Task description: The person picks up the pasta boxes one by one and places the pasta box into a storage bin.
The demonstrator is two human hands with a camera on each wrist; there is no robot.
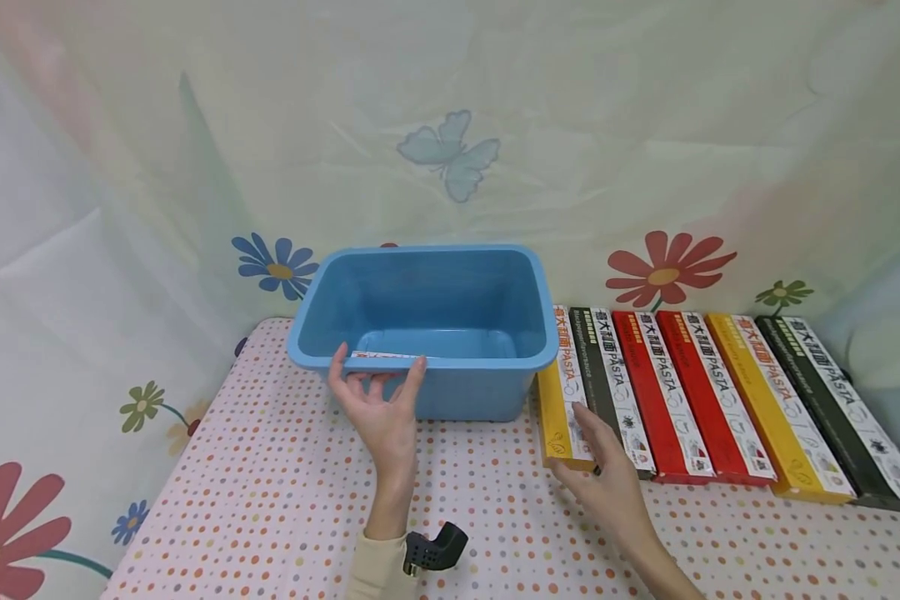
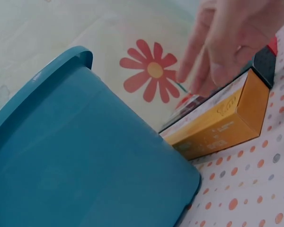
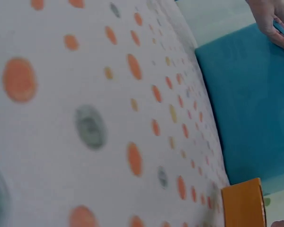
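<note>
A blue plastic bin point(image 1: 450, 392) stands by the back cloth. My left hand point(image 1: 378, 408) grips its front rim, some fingers bent against the outer wall. Just inside that rim shows a white printed edge point(image 1: 382, 355), the rest of it hidden by the bin wall. To the bin's right lies a yellow pasta box point(image 1: 558, 417), first in a row. Over its near end is my right hand point(image 1: 607, 475), thumb by the left corner and fingers spread above the top. The left wrist view shows these fingers point(image 2: 213, 61) loosely extended close over the box.
Farther right in the row lie a black pasta box point(image 1: 607, 375), two red pasta boxes point(image 1: 660, 400), another yellow box point(image 1: 776, 408) and another black box point(image 1: 840, 408). A dotted cloth point(image 1: 270, 500) covers the table. The flowered backdrop point(image 1: 555, 192) hangs behind.
</note>
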